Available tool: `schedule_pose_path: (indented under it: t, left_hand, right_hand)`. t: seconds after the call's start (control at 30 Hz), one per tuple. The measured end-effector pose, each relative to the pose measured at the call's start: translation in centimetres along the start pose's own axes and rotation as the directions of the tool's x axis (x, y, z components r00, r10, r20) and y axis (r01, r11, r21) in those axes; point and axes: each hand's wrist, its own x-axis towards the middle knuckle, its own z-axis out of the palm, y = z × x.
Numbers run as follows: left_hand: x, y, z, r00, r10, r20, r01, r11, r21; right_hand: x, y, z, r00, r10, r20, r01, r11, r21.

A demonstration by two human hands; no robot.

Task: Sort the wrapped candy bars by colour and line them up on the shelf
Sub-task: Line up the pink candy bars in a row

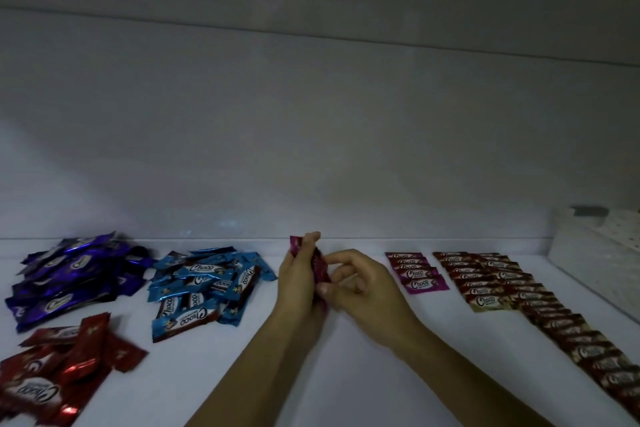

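Plenty of bare shelf (346,374) mid-way and along the front edge, where our left hand (298,284) grips a magenta candy bar (318,265) and our right hand (363,291) pinches its lower end. The purple heap (76,274), blue heap (204,288) and red heap (62,364) crowd the left end. A short magenta row (417,272) and long brown rows (502,288) fill the right, by a white perforated panel (595,246). Wrappers read "Choco".

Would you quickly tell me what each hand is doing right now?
Left hand: grips magenta foil-wrapped candy.
Right hand: pinches the same candy.
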Motion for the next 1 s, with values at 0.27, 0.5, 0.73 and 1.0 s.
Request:
schedule_pose_path:
  t: [0.27,0.5,0.73,1.0]
  left_hand:
    - [-0.4,-0.1,0.6,0.978,-0.165,0.126,0.193,0.947,-0.258]
    - [-0.9,-1.2,0.6,0.974,-0.163,0.158,0.164,0.986,0.004]
    - [-0.7,-1.7,0.8,0.995,0.050,0.086,-0.065,0.980,0.189]
    - [-1.6,-1.8,0.9,0.966,0.175,0.188,-0.242,0.869,0.432]
  right_hand:
    - [0.4,0.0,-0.8,0.987,-0.048,-0.152,0.061,0.995,0.077]
    - [0.7,0.0,-2.1,0.968,0.164,-0.193,-0.138,0.981,0.140]
    - [1.2,-0.9,-3.8,0.925,0.264,-0.273,-0.198,0.948,0.248]
    - [1.3,-1.4,-4.9,0.938,0.312,-0.154,-0.205,0.853,0.480]
